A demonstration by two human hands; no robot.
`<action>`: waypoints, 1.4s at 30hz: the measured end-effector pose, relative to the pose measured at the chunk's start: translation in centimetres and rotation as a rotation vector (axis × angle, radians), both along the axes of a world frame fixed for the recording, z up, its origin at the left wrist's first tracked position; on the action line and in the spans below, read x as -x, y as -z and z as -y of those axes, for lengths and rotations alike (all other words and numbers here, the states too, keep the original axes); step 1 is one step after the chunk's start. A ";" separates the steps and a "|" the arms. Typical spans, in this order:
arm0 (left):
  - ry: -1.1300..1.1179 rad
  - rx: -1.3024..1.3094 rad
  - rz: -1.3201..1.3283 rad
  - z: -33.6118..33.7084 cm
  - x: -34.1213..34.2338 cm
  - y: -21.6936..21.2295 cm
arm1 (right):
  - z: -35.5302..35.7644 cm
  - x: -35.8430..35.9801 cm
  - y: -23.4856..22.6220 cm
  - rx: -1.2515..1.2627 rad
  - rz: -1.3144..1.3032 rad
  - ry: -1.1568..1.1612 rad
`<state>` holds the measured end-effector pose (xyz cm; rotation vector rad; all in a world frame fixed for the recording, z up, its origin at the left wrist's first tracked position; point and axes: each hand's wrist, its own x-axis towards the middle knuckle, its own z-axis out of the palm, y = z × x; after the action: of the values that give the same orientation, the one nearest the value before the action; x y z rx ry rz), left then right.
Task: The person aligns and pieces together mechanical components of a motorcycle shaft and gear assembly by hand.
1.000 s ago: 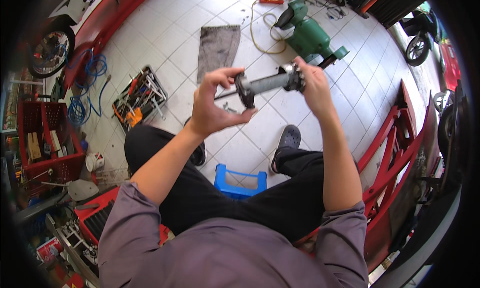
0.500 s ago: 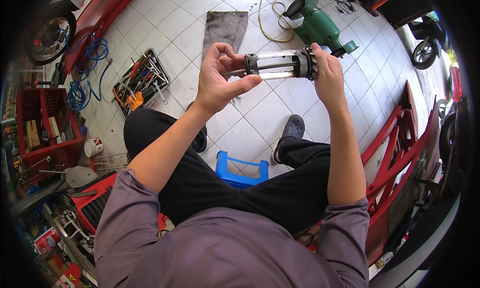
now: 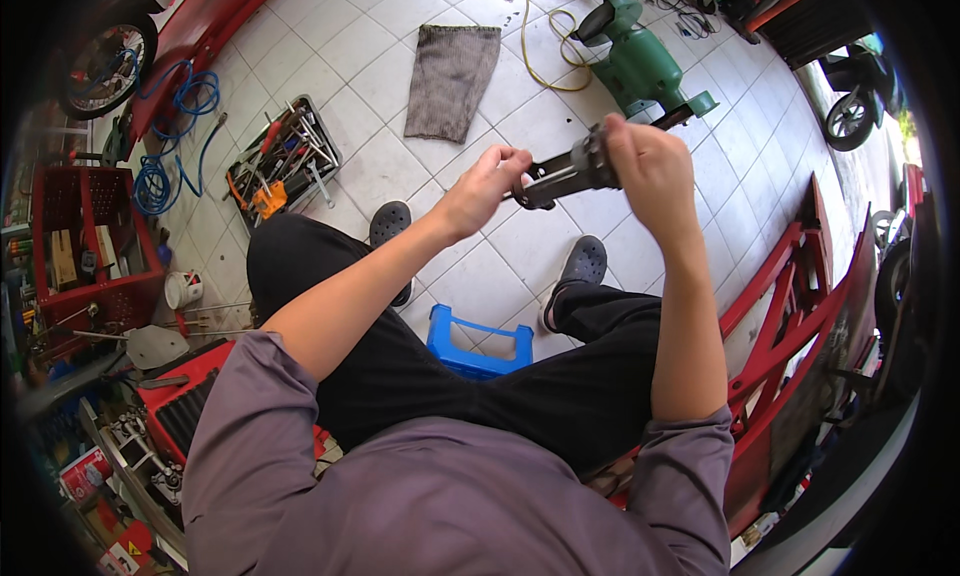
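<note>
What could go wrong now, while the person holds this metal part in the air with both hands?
1. The dark metal part is held up over the tiled floor and the person's shoes; if the left hand or right hand slips, it may fall on a foot or crack a tile.
2. Both hands are bare, so edges could pinch the fingers.
3. The yellow cable lying nearby may trip someone.

Bright, even daylight, soft shadows, sharp centre; strong fisheye bending and black vignette at the rim.
</note>
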<state>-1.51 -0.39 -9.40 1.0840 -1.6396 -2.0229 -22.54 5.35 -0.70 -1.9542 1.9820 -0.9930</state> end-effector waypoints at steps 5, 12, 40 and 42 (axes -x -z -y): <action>-0.013 0.476 -0.097 -0.8 1.3 0.3 | -0.8 -0.4 2.0 0.096 -0.499 -0.169; 0.071 0.760 -0.093 -1.3 1.1 -2.4 | -1.1 -2.0 0.8 0.090 -0.500 -0.202; 0.203 0.557 -0.140 -2.3 1.5 -3.5 | -1.7 -3.1 1.1 0.115 -0.504 -0.195; 0.187 0.540 -0.128 -2.5 1.6 -3.5 | -1.8 -3.7 1.3 0.115 -0.492 -0.218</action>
<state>-3.10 2.06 -5.92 0.6150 -2.1042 -1.5548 -18.88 7.16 -1.97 -2.6127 1.8975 -0.6267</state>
